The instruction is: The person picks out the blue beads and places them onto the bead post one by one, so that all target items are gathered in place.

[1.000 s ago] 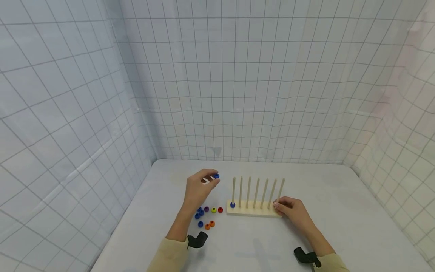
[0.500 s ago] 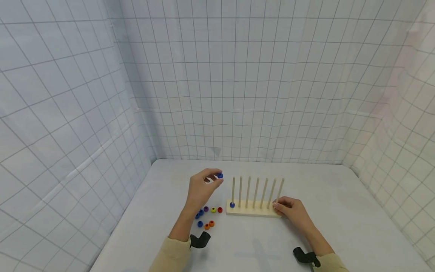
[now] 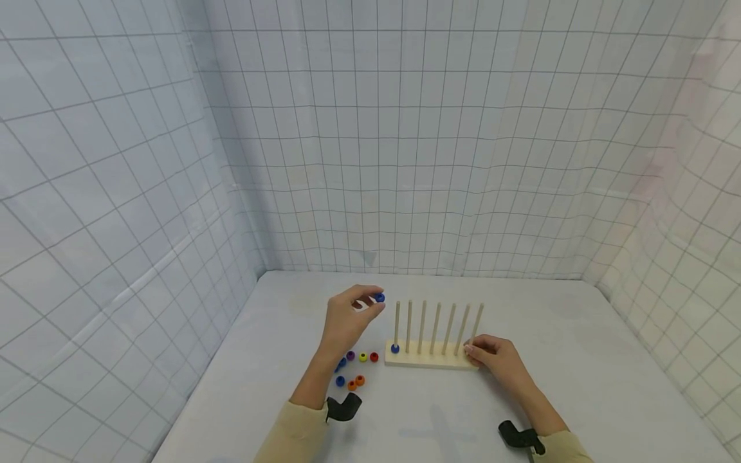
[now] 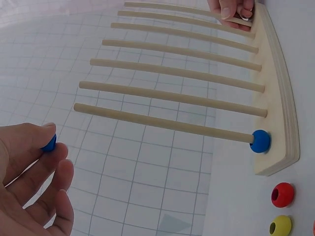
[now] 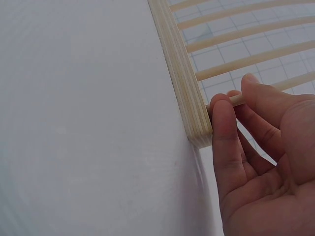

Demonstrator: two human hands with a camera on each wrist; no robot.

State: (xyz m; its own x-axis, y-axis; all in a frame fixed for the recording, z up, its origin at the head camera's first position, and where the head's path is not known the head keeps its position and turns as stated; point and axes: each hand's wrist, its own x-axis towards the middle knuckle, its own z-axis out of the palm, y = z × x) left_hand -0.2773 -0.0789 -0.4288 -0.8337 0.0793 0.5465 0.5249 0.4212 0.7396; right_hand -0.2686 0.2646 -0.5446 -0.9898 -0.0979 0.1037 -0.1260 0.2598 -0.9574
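Observation:
My left hand (image 3: 340,326) pinches a blue bead (image 3: 379,298) between thumb and fingertips, just left of the top of the leftmost peg. In the left wrist view that bead (image 4: 49,144) is apart from the peg's end (image 4: 78,107), and the other fingers are loosely bent. The wooden peg rack (image 3: 425,363) stands on the table with a row of several upright pegs. Another blue bead (image 3: 395,349) sits at the foot of the leftmost peg. At the rack's right end, my right hand (image 3: 499,361) holds the last peg near its base, fingers against the base's end (image 5: 199,137).
Loose beads lie left of the rack: red (image 3: 374,357), yellow (image 3: 363,357), purple (image 3: 350,355), two orange beads (image 3: 360,381) and several blue beads (image 3: 340,381), partly hidden behind the left forearm. Gridded white sheets (image 3: 370,161) hang around the white table (image 3: 440,424).
My left hand has moved slightly right with the blue bead, closer to the leftmost peg's top. The right hand keeps its place on the rack.

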